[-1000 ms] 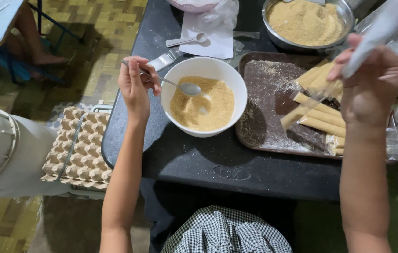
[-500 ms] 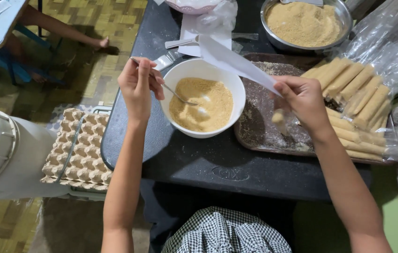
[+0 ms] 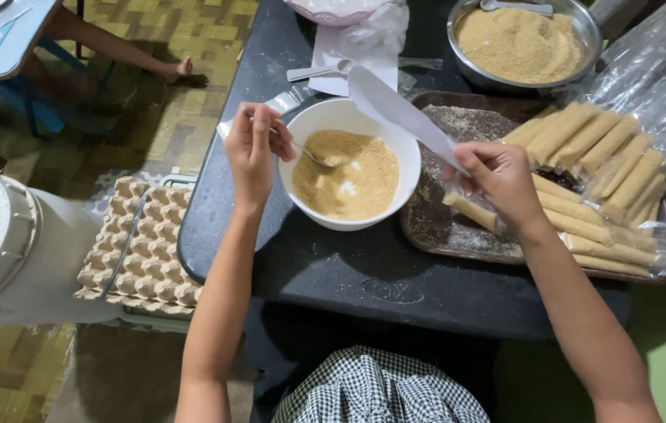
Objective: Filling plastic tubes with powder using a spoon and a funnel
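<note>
Black table (image 3: pixel 333 274) | right hand (image 3: pixel 501 180) lowered since earlier, grip closed on narrow plastic sleeve (image 3: pixel 395 110) over tray (image 3: pixel 442 227) | left hand (image 3: pixel 254 149) grip kept pinched on spoon (image 3: pixel 313 155) in white bowl (image 3: pixel 325 117); filling continues.

Both my arms are bare, no sleeves, watch or rings on my left hand (image 3: pixel 253 149) or right hand (image 3: pixel 501 182). Black-and-white checked cloth (image 3: pixel 380 392) over my lap.

A long clear plastic sleeve (image 3: pixel 403 117) slants over the tray at centre. Filled clear plastic tubes of tan crumb (image 3: pixel 583 141) lie right. A grey cardboard egg tray (image 3: pixel 141 251) sits left, off the tabletop.
</note>
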